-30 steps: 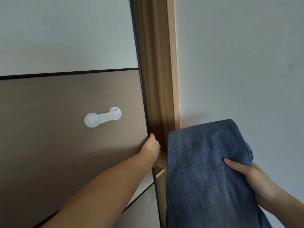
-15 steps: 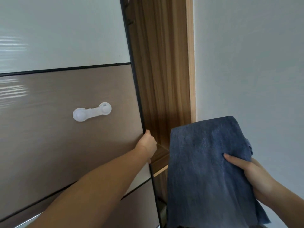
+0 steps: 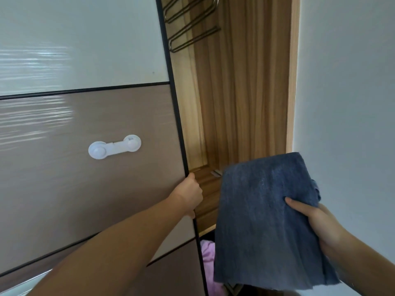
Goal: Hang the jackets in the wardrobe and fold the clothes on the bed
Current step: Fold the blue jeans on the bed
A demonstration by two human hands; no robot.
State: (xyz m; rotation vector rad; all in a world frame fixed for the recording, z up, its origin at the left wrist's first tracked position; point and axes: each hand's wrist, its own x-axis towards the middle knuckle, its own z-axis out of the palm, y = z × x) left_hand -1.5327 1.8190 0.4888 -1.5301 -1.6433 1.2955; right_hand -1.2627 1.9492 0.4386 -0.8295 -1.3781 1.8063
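Home bedroom — sliding wardrobe door, wood-lined interior, metal hangers — plain wall.

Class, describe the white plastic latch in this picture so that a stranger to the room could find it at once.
Start at the sliding wardrobe door that fills the left of the view. On its brown middle panel, left of the left hand gripping the door's edge, sits the white latch. It is the only fitting there: two round discs joined by a short strap.

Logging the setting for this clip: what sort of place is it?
Most likely a bedroom, at a built-in wardrobe. A sliding door stands partly open on a wood-lined interior with metal hangers at the top, and the right hand holds a folded blue cloth.
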